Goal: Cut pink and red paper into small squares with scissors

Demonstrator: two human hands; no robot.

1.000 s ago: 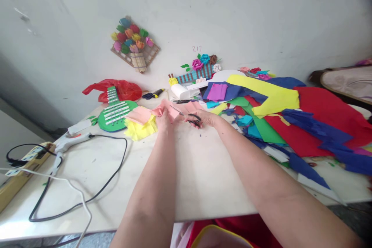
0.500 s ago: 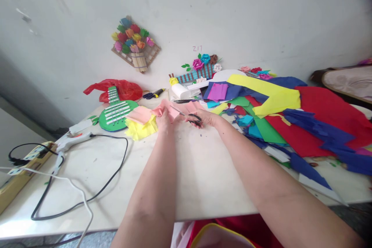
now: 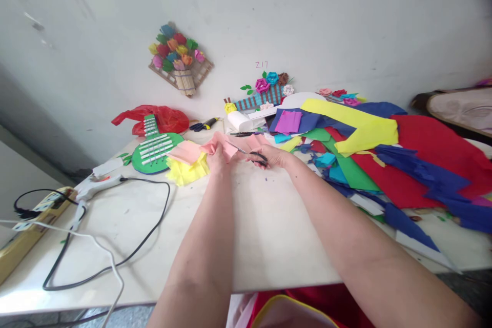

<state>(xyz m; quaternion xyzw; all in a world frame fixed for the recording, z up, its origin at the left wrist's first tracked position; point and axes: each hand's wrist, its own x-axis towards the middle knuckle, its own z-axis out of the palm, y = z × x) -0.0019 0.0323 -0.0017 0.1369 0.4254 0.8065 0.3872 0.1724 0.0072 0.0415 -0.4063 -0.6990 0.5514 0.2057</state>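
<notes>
My left hand [image 3: 217,158] pinches a strip of pink crepe paper [image 3: 230,144] near the middle of the table. Black-handled scissors [image 3: 257,158] sit in my right hand [image 3: 273,156], whose fingers are closed round the handles. Their blades point left and reach the paper just right of my left hand. Left of my hands, a folded pink paper piece [image 3: 185,151] lies on crumpled yellow crepe paper [image 3: 188,170]. Behind those is a green guitar-shaped craft [image 3: 157,151] with white paper rolls.
Sheets and scraps of red [image 3: 426,148], yellow [image 3: 357,128] and blue paper [image 3: 426,169] cover the right side. At the left lie a glue gun [image 3: 98,187], its looping black cord and a power strip [image 3: 42,220]. Pliers [image 3: 205,124] and a red plastic bag [image 3: 165,119] lie toward the wall.
My hands, the scissors and the pink paper hold almost the same positions. The whole view has shifted very slightly.
</notes>
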